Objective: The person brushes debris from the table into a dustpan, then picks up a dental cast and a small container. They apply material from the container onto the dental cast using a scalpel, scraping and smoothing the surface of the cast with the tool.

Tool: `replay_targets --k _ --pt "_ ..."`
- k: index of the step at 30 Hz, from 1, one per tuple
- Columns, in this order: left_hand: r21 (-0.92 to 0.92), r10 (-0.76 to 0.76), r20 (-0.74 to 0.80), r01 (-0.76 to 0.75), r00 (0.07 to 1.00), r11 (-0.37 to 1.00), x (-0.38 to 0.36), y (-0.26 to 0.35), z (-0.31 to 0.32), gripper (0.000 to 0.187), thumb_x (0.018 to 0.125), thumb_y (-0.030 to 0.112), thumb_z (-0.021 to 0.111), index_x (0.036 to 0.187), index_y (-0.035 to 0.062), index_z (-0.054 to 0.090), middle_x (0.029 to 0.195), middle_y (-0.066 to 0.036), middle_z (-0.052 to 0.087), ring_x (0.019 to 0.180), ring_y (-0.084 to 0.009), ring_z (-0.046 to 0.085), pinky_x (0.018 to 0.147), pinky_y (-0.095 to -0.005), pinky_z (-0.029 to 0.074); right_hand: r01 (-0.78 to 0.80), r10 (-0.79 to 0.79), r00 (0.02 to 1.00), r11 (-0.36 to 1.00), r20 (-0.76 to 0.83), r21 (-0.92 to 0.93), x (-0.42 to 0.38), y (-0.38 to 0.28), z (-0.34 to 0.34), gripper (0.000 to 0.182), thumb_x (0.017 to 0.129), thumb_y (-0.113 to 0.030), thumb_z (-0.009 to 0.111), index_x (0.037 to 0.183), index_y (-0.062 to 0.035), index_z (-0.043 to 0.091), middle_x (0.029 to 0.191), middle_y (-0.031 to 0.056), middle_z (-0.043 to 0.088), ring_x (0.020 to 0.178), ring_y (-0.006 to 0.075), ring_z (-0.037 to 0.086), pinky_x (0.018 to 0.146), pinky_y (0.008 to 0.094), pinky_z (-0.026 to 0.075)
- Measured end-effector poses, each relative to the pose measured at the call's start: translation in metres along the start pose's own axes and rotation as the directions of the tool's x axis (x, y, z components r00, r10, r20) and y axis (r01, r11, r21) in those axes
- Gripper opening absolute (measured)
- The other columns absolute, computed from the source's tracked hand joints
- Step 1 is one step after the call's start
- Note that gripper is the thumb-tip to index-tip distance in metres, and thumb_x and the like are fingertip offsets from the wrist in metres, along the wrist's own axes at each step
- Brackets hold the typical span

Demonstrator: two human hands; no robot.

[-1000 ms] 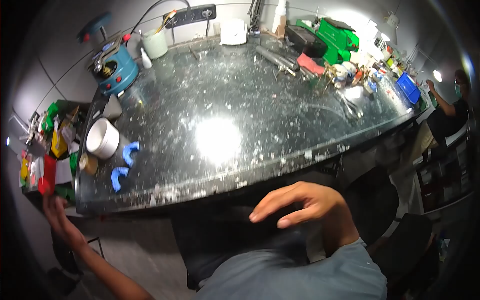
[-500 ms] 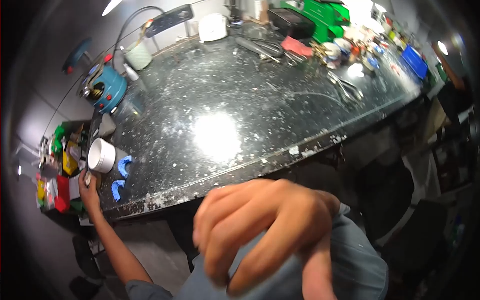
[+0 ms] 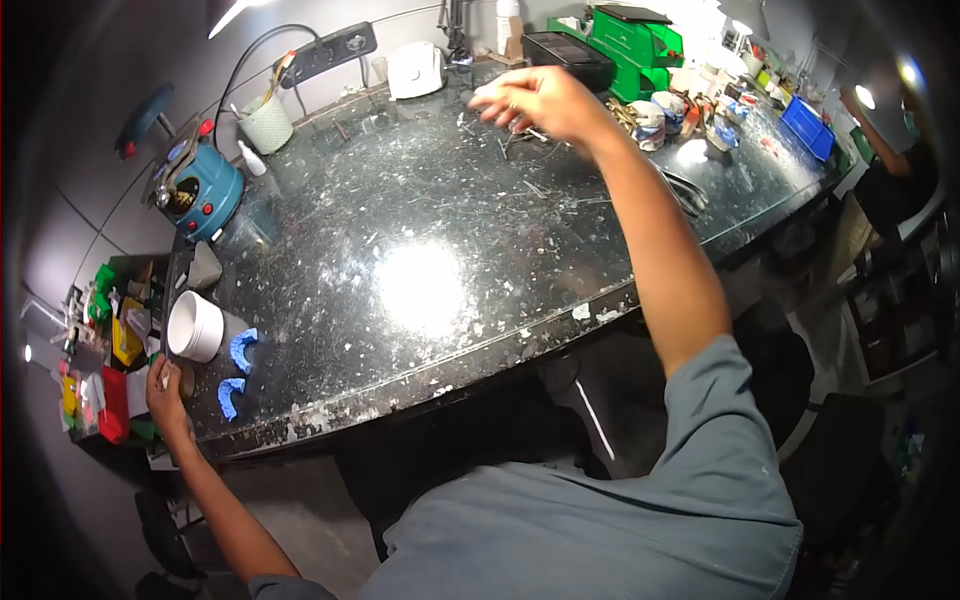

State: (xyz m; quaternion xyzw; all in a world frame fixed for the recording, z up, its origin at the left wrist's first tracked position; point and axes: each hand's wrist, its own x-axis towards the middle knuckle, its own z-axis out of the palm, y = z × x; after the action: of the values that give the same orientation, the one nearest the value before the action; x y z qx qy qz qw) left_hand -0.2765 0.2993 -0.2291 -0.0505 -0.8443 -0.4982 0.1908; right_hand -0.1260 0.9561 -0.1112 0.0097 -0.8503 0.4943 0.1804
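Observation:
My right hand (image 3: 545,103) is stretched far across the dark bench, above the metal tools (image 3: 515,138) lying at its back. Its fingers are half bent and loosely apart, and nothing shows in them. My left hand (image 3: 168,397) is at the bench's left edge, fingers curled round a small pale thing I cannot make out. Just beyond it stands a white tub (image 3: 196,328). To the right of that hand lie two blue horseshoe-shaped pieces, like dental arches, one (image 3: 240,352) behind the other (image 3: 229,397).
A blue-green machine (image 3: 208,182) with red knobs stands at the back left, near a pale cup (image 3: 267,126) of tools. Green drawers (image 3: 628,55) and a blue bin (image 3: 808,130) are at the back right. Another person (image 3: 895,185) sits at far right.
My right hand has moved from close in front of me to the back of the bench. The left hand stays by the tub, still curled.

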Motion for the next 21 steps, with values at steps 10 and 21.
replay_targets --k 10,21 --pt "-0.050 0.108 -0.166 -0.118 0.980 0.992 -0.043 0.030 -0.010 0.032 0.080 0.011 0.078 0.106 -0.0012 0.064 0.096 -0.006 0.065 0.087 -0.0116 0.061 0.079 -0.0265 0.051 -0.269 0.103 0.962 0.525 -0.254 -0.808 0.091 0.136 -0.034 0.013 0.073 -0.021 0.069 0.077 -0.0103 0.075 0.074 0.0145 0.069 0.072 0.0307 0.068 0.068 0.0417 0.051" --pt "-0.028 0.432 0.353 -0.452 0.830 0.892 -0.070 0.205 0.135 0.042 0.073 0.025 0.081 0.106 0.0039 0.068 0.104 -0.011 0.066 0.098 -0.0223 0.062 0.088 -0.0337 0.048 -0.143 -0.028 0.974 0.694 -0.225 -0.706 0.097 0.131 -0.026 0.004 0.081 -0.006 0.065 0.084 -0.0030 0.065 0.077 0.0138 0.068 0.077 0.0251 0.067 0.072 0.0369 0.050"
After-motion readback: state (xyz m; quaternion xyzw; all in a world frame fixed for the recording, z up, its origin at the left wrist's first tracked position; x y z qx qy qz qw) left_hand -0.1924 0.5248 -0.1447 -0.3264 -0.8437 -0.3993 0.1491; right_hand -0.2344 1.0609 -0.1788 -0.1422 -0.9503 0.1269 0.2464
